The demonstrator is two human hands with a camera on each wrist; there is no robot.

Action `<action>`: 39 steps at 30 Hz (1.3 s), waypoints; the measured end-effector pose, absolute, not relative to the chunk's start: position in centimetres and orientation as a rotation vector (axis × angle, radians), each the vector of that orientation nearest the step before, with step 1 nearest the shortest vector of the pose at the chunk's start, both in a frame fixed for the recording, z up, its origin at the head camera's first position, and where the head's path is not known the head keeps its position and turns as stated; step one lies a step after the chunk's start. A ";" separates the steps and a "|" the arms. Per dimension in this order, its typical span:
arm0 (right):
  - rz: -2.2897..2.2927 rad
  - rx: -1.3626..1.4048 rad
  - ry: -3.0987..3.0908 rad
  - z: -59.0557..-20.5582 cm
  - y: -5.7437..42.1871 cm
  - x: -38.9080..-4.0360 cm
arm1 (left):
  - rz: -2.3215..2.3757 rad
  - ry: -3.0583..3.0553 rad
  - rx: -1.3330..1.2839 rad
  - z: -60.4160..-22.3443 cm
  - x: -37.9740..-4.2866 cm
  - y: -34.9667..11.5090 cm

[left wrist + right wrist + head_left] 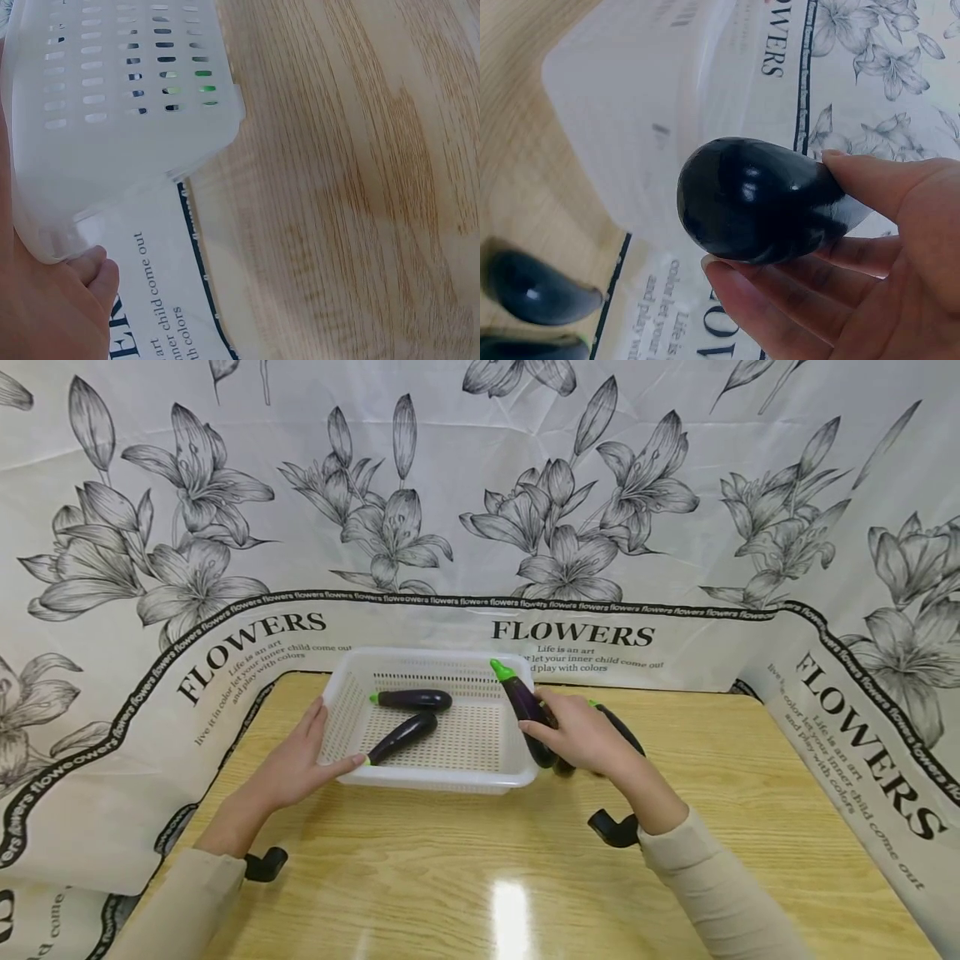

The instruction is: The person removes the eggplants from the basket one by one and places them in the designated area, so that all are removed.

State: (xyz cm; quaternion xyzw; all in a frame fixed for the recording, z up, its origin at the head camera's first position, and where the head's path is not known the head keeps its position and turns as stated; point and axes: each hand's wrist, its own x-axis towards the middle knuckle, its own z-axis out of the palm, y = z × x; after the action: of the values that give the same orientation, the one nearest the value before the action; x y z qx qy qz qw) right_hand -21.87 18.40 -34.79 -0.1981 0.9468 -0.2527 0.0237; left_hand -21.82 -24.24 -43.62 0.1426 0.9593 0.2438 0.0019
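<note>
A white perforated plastic basket (442, 776) stands on the table, with two dark purple eggplants inside, one (414, 700) behind the other (401, 739). At its left front corner my left hand (296, 768) holds the rim, thumb along the front edge; fingertips (105, 281) show beneath the rim in the left wrist view. My right hand (581, 731) grips another eggplant (522, 703) at the basket's right rim, its green stem end tilted up over the inside. In the right wrist view, the thumb and fingers hold that eggplant (754, 199) from opposite sides.
Beyond the right hand, two more eggplants lie on the wooden table (420, 868), one (540, 289) beside the other (532, 348). A fabric backdrop (420, 627) with printed flowers and lettering rises behind and at both sides. Black wrist-worn pieces (615, 828) project near the wrists.
</note>
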 end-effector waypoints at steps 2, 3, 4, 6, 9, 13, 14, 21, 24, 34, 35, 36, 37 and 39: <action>-0.757 -0.610 2.959 -34.8 19.2 -21.9 | 0.769 3.008 0.444 -43.7 -21.8 -24.3; -0.747 -0.605 2.974 -34.9 19.6 -21.9 | 0.772 3.008 0.445 -43.7 -21.8 -24.3; -0.742 -0.603 2.983 -35.0 20.0 -21.9 | 0.774 3.007 0.443 -43.7 -21.8 -24.3; -0.718 -0.589 3.008 -35.1 20.8 -22.0 | 0.772 3.009 0.446 -43.8 -21.8 -24.4; -0.690 -0.554 3.023 -35.4 22.1 -22.0 | 0.765 3.012 0.443 -43.9 -21.7 -24.4; -0.652 -0.498 3.030 -35.7 23.8 -22.0 | 0.769 3.007 0.445 -43.9 -21.7 -24.4; -0.646 -0.486 3.030 -35.7 24.2 -22.0 | 0.770 3.005 0.445 -43.9 -21.8 -24.4; -0.615 -0.382 3.026 -36.0 27.0 -22.4 | 0.763 3.012 0.445 -43.9 -21.9 -24.4; -0.586 -0.348 3.022 -36.2 28.2 -22.6 | 0.766 3.013 0.442 -43.8 -21.9 -24.4; -0.516 -0.272 3.016 -36.4 31.0 -23.3 | 0.766 3.009 0.442 -43.6 -21.8 -24.3; -0.510 -0.264 3.015 -36.4 31.3 -23.4 | 0.764 3.008 0.440 -43.6 -21.8 -24.3; -0.504 -0.256 3.016 -36.5 31.5 -23.5 | 0.761 3.007 0.443 -43.6 -21.9 -24.3; -0.499 -0.251 3.016 -36.5 31.7 -23.6 | 0.759 3.007 0.439 -43.7 -21.9 -24.3; -0.489 -0.240 3.016 -36.7 32.1 -23.9 | 0.757 3.005 0.431 -43.7 -21.9 -24.4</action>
State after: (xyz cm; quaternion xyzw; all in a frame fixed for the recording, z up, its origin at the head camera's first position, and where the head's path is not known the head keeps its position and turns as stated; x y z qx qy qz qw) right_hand -23.87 32.15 -36.72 -0.0784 0.9834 -0.1594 0.0383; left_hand -21.86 -24.38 -43.70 0.1379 0.9604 0.2421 0.0065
